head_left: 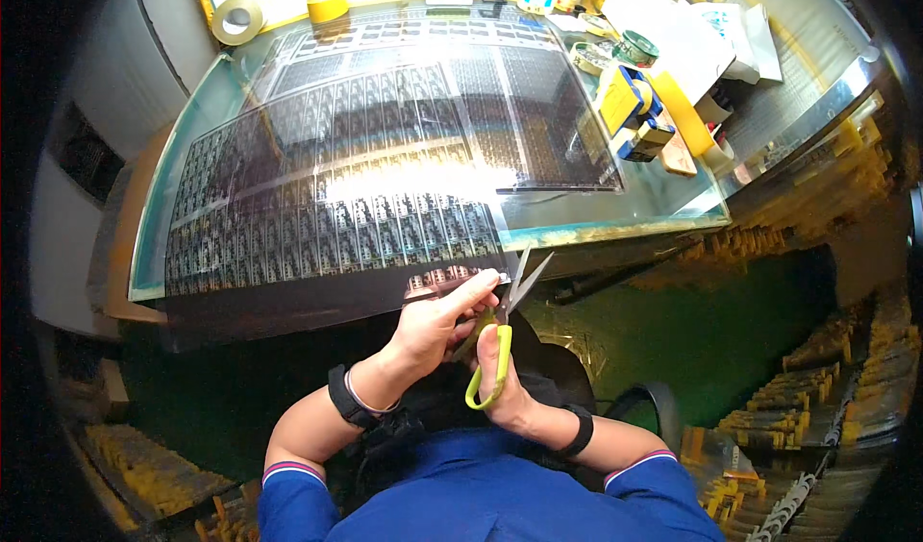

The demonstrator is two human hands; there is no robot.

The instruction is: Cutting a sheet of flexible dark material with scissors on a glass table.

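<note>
A large, dark transparent film sheet [288, 244] printed with rows of small patterns lies on the glass-topped table [615, 227], its near edge hanging past the table's front. My left hand [423, 332] pinches this sheet's near right corner between thumb and fingers. Close beside it, my right hand [508, 398] is closed around the yellow-green handles of a pair of scissors [503, 345]. The blades are spread and point away from me, just right of the pinched corner. Some fingers of both hands are hidden behind the handles and the film.
Another patterned film [567, 134] lies farther back on the glass. Tape rolls [236, 21] stand at the far left. A blue and yellow tape dispenser [627, 100], a green round tin [636, 48] and small bottles crowd the right side. A dark chair arm [657, 400] is by my right elbow.
</note>
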